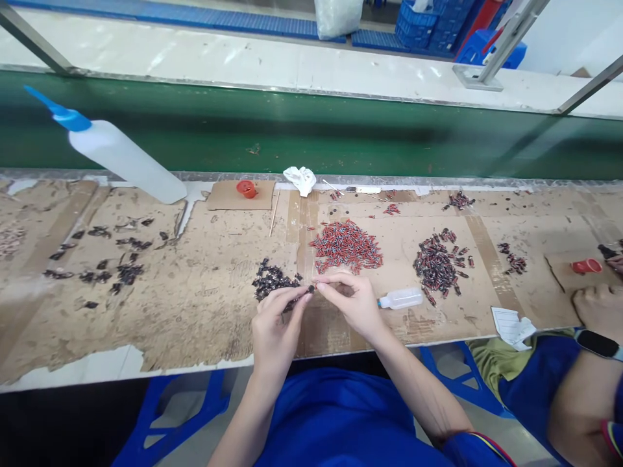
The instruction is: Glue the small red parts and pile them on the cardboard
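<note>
- A large squeeze bottle with a blue nozzle lies tilted at the far left, its body reaching over the edge of the green conveyor belt.
- Scattered dark parts lie loose on the worn cardboard-covered bench below the bottle.
- A red cap sits on a cardboard scrap near the belt, with a crumpled white cloth just to its right.
- A small heap of black parts lies just beyond the left hand.
- The left hand pinches a small black piece between thumb and fingertips.
- The right hand meets it fingertip to fingertip, closed on the same piece, so both hands are together near the bench's front edge.
- A pile of red parts lies right behind the hands.
- A small white bottle lies on its side just right of the right hand.
- A darker pile of mixed parts lies further right.
- A folded paper slip rests at the bench edge.
- A co-worker's hand, with a dark watch on the wrist, rests at the far right near another red cap.
</note>
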`<state>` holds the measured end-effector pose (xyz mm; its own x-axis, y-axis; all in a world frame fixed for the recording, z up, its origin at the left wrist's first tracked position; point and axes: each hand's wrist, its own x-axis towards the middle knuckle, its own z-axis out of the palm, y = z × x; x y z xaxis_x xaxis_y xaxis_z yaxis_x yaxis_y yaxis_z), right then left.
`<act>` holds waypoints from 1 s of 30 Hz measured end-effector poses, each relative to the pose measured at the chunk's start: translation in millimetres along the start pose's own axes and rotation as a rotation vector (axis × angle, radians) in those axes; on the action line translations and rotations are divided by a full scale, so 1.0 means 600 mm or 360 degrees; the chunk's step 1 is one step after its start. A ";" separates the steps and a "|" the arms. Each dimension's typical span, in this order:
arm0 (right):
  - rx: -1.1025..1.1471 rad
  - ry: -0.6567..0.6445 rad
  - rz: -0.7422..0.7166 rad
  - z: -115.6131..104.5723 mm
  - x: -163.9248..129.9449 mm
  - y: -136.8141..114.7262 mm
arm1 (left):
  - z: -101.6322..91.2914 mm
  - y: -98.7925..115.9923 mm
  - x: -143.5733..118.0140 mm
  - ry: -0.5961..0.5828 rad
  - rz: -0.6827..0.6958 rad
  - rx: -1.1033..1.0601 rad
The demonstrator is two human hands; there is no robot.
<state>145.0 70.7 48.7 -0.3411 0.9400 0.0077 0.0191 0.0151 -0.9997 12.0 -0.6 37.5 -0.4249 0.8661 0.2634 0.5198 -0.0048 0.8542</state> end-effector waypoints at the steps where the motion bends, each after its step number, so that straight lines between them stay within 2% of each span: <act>1: 0.0086 -0.0013 0.0065 0.001 -0.002 0.000 | 0.001 0.002 0.000 -0.0010 0.0011 -0.0013; 4: 0.0323 -0.0017 0.0232 0.005 -0.006 0.000 | 0.004 0.009 0.001 -0.0034 0.0027 -0.0039; 7: 0.0466 0.0047 0.0290 0.009 -0.011 0.002 | 0.005 0.016 0.001 -0.0057 0.0018 -0.0080; 14: 0.0523 0.0204 0.0172 0.016 -0.024 0.008 | 0.006 0.026 0.003 -0.0134 -0.0134 -0.0302; 20: 0.0467 0.0182 0.0093 0.006 -0.032 0.007 | 0.007 0.032 0.003 -0.0168 -0.0167 -0.0325; 25: 0.0247 0.0189 -0.0023 -0.019 -0.044 -0.002 | 0.016 0.043 0.003 -0.0244 -0.0150 -0.0342; 30: -0.0313 0.0233 -0.0317 -0.068 -0.065 -0.015 | 0.057 0.060 0.003 -0.0446 -0.0065 -0.0406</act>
<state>196.7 47.9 58.3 -0.2177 0.9508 0.2203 0.1520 0.2560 -0.9547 55.2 17.8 53.2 -0.2037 0.9711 0.1244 0.2904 -0.0614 0.9549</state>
